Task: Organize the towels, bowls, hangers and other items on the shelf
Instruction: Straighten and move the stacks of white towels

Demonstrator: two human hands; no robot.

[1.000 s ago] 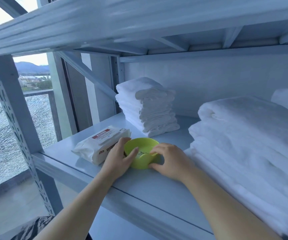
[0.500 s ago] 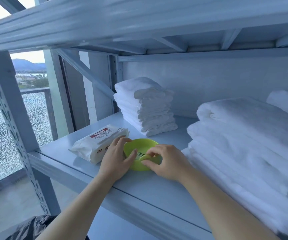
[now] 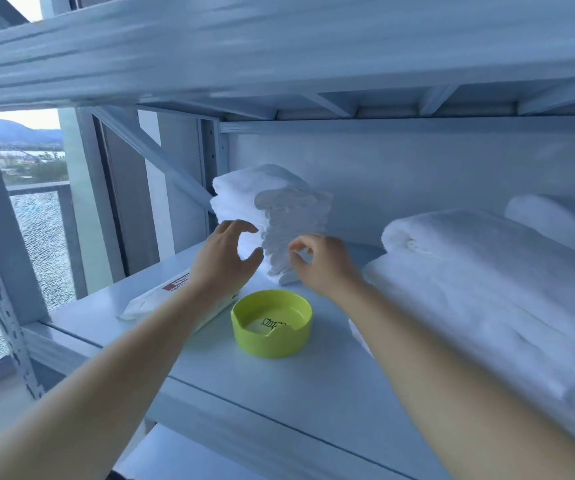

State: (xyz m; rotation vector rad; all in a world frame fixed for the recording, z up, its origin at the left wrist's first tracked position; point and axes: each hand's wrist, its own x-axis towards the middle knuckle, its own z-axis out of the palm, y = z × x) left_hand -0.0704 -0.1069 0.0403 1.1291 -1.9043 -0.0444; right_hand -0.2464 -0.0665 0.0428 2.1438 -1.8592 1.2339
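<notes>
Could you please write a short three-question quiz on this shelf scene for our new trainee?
1. True or false: the left hand holds the green bowl.
2. What lies directly left of the bowl: A) hanger B) wipes pack C) cup?
3. Which things are both hands reaching toward?

Key: 1. False, both hands are empty. 2. B. 3. The small towel stack at the back; the right hand is nearly touching it.

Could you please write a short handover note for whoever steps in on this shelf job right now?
Left hand: open, empty, reaching at the small towel stack.
Right hand: empty, fingers curled, at the stack's lower front.
Green bowl: set down upright on the shelf, beside the wipes pack.
Large folded towels: piled on the right.
Left: tidy the small stack; no hangers in view.
</notes>
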